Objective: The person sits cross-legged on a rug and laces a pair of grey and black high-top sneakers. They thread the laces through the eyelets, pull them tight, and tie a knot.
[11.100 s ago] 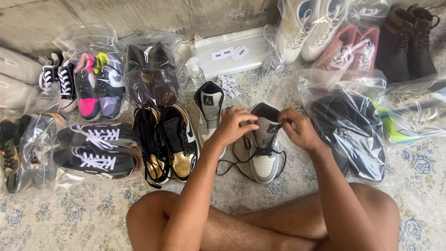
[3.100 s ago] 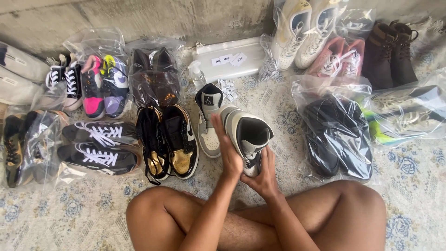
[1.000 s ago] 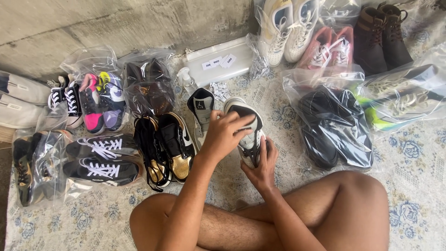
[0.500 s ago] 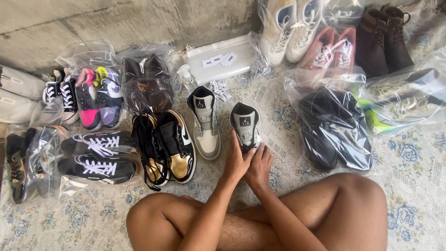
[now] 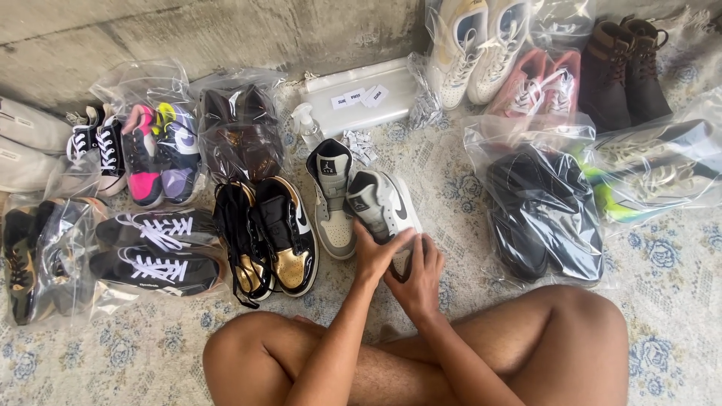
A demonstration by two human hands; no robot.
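Both hands meet on one grey-and-white high-top sneaker (image 5: 387, 214) that lies tipped on its side on the patterned rug (image 5: 677, 301), just in front of the person's crossed bare legs. The left hand (image 5: 376, 252) lies along its near side with the fingers spread over the sole edge; the right hand (image 5: 417, 282) cups the toe end, fingers curled together against it. Its mate, a second grey-and-white high-top (image 5: 332, 199), stands upright touching it on the left. Further left lie two black-and-gold high-tops (image 5: 271, 237), side by side with loose laces, then two black sneakers with white laces (image 5: 158, 252) stacked one above the other, partly in a clear bag. At the far left one bag holds a dark pair (image 5: 34, 263). In the back row sit two black-and-white canvas shoes (image 5: 98, 150), a pink and a purple trainer (image 5: 158, 154) in one bag, and a bagged brown pair (image 5: 241, 135). A small spray bottle (image 5: 307, 128) stands beside a flat white pouch (image 5: 361, 101). To the right are two white sneakers (image 5: 477, 45), two pink sneakers (image 5: 534, 86), two brown boots (image 5: 624, 68), a bagged black pair (image 5: 545, 214) and a bagged pale pair with green soles (image 5: 654, 173).
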